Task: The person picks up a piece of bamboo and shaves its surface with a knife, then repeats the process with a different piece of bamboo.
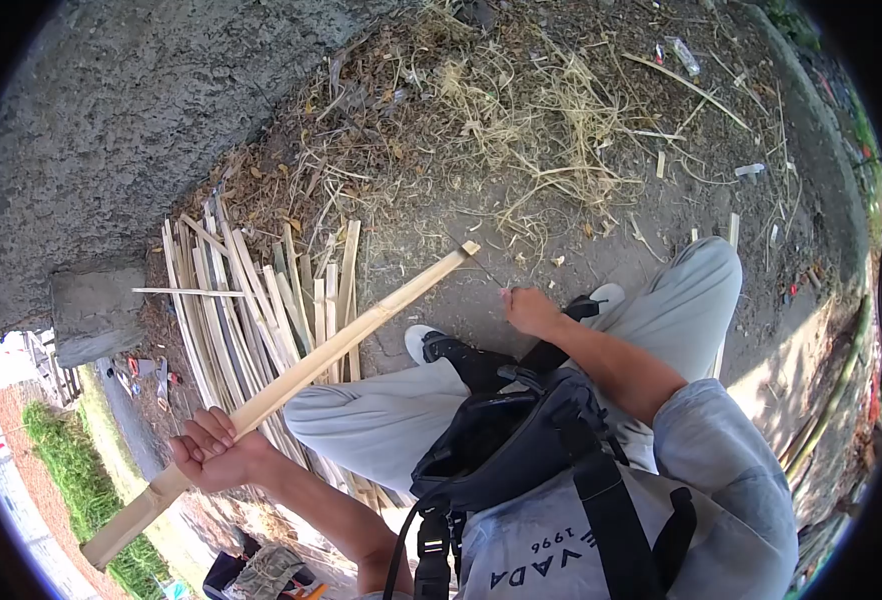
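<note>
A long, pale bamboo strip [346, 340] runs diagonally from the lower left up to the middle of the head view. My left hand [219, 452] is wrapped round its lower part, and a short length sticks out behind the fist. My right hand [534, 313] is closed near the strip's far end, apart from it. From that fist a thin, dark blade of a knife [488, 270] points up and left, passing close by the strip's tip. The knife's handle is mostly hidden in my fingers.
Many split bamboo strips [251, 300] lie in a pile left of my legs. Dry shavings [536, 130] litter the dirt ahead. A rough stone wall [131, 130] stands upper left. A dark bag [511, 430] rests on my lap. A plastic bottle [683, 56] lies far right.
</note>
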A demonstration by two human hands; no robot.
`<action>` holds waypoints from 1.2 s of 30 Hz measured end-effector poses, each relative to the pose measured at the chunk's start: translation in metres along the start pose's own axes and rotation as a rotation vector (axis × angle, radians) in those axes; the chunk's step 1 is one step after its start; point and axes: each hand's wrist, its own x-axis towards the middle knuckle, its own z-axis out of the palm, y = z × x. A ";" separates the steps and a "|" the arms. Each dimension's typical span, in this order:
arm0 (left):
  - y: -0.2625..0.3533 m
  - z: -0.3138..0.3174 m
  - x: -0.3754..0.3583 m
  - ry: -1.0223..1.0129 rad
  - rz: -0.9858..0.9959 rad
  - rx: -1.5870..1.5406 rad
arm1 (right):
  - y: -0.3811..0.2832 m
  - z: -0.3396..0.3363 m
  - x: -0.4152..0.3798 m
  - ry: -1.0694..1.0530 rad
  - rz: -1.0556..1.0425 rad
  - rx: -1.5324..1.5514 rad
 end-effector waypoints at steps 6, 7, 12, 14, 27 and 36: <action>-0.007 0.008 0.004 0.074 0.018 0.057 | -0.010 -0.017 -0.012 0.060 -0.030 -0.055; -0.009 0.010 0.006 0.075 0.015 0.071 | -0.005 -0.011 -0.008 0.061 -0.029 -0.046; -0.013 0.032 0.005 0.056 0.016 0.095 | 0.024 -0.006 -0.001 0.016 0.096 -0.089; -0.014 0.041 0.003 0.045 0.007 0.096 | 0.021 -0.006 -0.001 0.034 0.087 -0.098; -0.035 0.076 0.021 0.214 0.046 0.219 | -0.083 -0.046 -0.043 0.026 -0.250 0.004; -0.041 0.076 0.025 0.263 0.101 0.304 | -0.014 -0.011 0.003 0.055 -0.014 0.040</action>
